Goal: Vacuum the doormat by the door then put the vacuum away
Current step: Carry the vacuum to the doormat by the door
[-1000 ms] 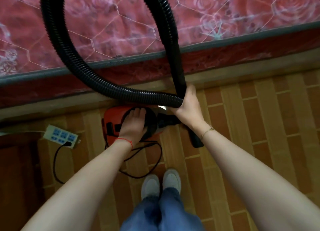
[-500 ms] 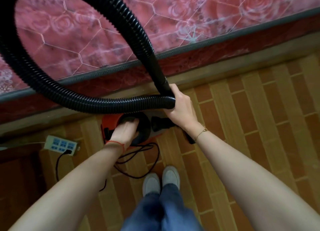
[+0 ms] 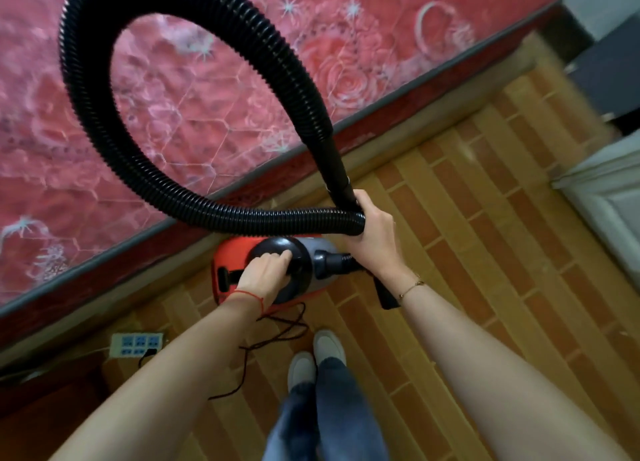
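Light soft, even, moderately bright indoor; source not visible. Shadows faint, only weak dark zone at 7 o'clock corner. Small glossy highlights on hose (image 3: 194, 197) ribs and on black dome of vacuum (image 3: 277, 249). Motion blur across whole frame (strongest at 2 o'clock, near wall edge). Mattress (image 3: 207, 97) pattern smeared. Wide-angle distortion bends floor (image 3: 485, 235) lines toward edges. Forearms at 5 and 7 o'clock soft, out of focus.

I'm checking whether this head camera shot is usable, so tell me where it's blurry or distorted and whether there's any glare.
Head view: motion blur smears the mattress and the jeans; the right hand and the vacuum under the left hand stay fairly sharp; wide-angle distortion bows the bed edge and floor planks; soft, even light, only faint sheen on the hose, no harsh glare.
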